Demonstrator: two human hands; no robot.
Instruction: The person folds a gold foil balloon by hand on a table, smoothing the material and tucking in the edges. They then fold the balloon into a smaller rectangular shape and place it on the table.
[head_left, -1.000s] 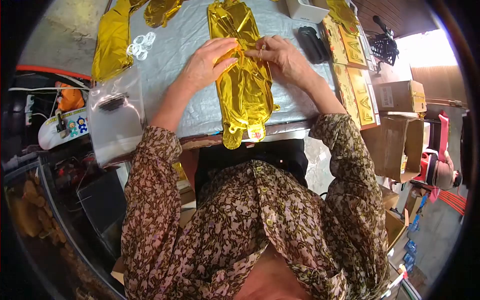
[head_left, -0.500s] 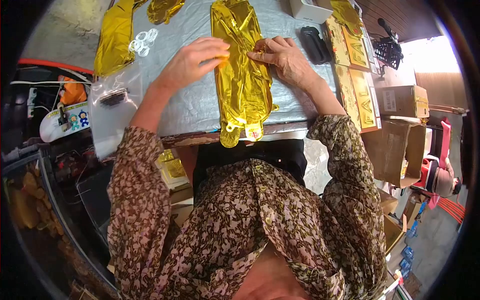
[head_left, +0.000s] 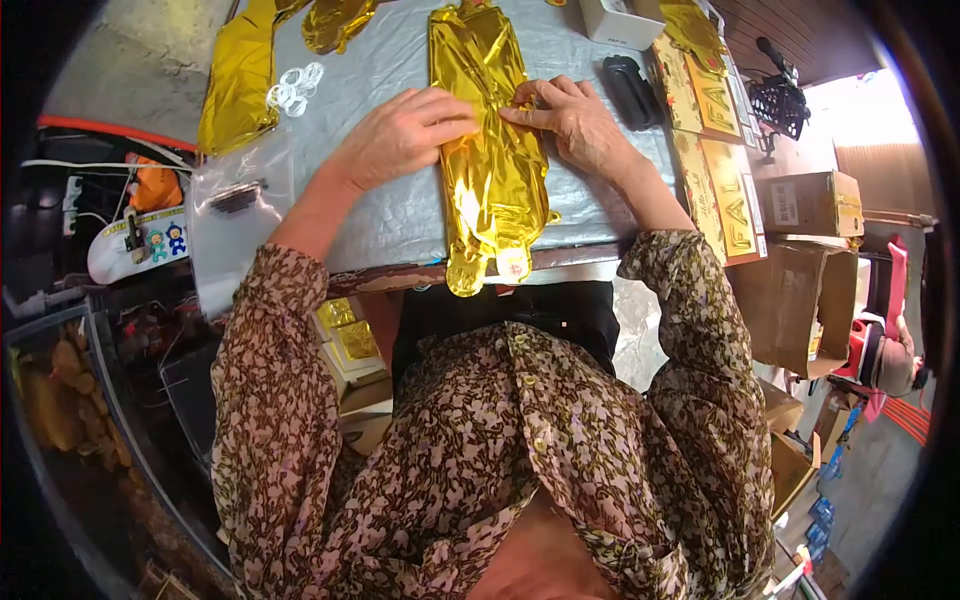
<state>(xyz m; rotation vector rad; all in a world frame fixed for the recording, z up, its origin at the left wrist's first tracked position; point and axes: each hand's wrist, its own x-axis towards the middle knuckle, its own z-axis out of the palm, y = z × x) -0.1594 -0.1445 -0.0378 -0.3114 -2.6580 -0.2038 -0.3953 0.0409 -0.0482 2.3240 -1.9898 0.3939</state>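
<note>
A flat gold foil balloon (head_left: pixel 490 185) lies lengthwise on the silver-covered table, wrinkled and folded over itself. Its rounded lower tabs, one with a small pale label (head_left: pixel 513 263), overhang the front edge. My left hand (head_left: pixel 410 138) is at the balloon's left side, its fingers together and closed on the foil edge. On the opposite side, my right hand (head_left: pixel 575 122) pinches a crease near the middle with thumb and index finger. The undersides of the fingers are hidden.
White rings (head_left: pixel 295 90) lie beside more gold foil (head_left: pixel 240 75) at the left. A clear plastic bag (head_left: pixel 235 235) hangs over the front-left edge. At the right are a black case (head_left: pixel 632 92), a white box (head_left: pixel 620 22) and printed packages (head_left: pixel 715 190); cardboard boxes (head_left: pixel 800 300) stand beyond.
My left hand has moved right and slightly down, from above the foil onto its left edge, and its fingers have closed. My right hand stays nearly in place on the crease.
</note>
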